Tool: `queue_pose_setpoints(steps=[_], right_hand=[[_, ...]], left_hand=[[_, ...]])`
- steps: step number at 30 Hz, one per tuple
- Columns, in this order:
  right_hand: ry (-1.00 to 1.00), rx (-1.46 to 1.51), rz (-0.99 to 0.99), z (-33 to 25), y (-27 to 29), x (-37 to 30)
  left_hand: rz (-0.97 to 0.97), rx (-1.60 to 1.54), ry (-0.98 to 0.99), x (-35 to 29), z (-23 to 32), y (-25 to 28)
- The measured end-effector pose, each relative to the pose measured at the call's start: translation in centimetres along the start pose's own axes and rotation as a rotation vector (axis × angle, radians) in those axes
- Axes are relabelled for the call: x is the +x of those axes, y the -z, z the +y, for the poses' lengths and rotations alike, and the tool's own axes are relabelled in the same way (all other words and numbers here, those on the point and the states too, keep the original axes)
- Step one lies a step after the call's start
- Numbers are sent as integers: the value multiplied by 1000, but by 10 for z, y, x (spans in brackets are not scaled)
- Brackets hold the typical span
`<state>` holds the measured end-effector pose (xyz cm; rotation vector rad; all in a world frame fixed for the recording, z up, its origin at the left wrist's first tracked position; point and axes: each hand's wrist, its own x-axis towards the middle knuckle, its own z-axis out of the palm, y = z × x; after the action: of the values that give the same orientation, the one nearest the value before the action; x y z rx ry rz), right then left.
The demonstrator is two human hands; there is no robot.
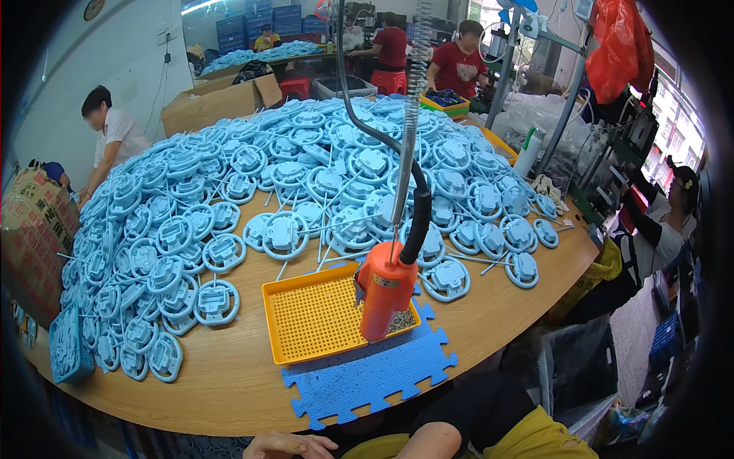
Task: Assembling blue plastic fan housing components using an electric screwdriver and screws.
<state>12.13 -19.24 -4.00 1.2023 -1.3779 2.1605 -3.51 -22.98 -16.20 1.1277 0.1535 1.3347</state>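
Note:
At the lower edge, left of the middle, my left hand (pixel 289 445) shows in part, with its fingers loosely stretched to the right and nothing seen in them. My right hand is out of sight; a rounded bit of bare skin (pixel 432 441) shows further right, and I cannot tell which body part it is. Above them an orange-red electric screwdriver (pixel 382 294) hangs upright from a coiled spring (pixel 407 115), untouched. Behind it sits a yellow perforated tray (pixel 310 317) with small dark screws (pixel 401 320) at its right end. A blue foam mat (pixel 375 379) lies beneath.
A large heap of light-blue plastic steering-wheel-shaped parts (pixel 287 233) covers much of the wooden table (pixel 229 398). A blue basket (pixel 70 348) stands at the left edge, a bottle (pixel 527 153) at the back right. People sit or stand around the room, one (pixel 115 138) at the table's far left.

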Motion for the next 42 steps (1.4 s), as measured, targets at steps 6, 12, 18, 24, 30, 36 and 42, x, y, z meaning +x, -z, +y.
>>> queue_pose_setpoints(steps=[6,12,18,24,30,36,42], right_hand=[[66,-30,41,0,0,0],[29,-27,69,-2,6,-2],[63,-48,57,-12,-3,4],[90,-138,-40,-40,-22,19],[112,-160,-16,-48,-46,9],[12,-78,-60,-47,-56,-1],[-15,-4,-96,-44,-58,0]], left_hand=[[-14,-7,-17,0,2,3],[5,7,-12,-1,5,6],[6,3,-2,5,10,-4],[8,79,8,-2,17,-17],[-120,57,11,14,9,-22],[-6,-47,165,22,12,-52],[99,-50,154,8,14,-59]])
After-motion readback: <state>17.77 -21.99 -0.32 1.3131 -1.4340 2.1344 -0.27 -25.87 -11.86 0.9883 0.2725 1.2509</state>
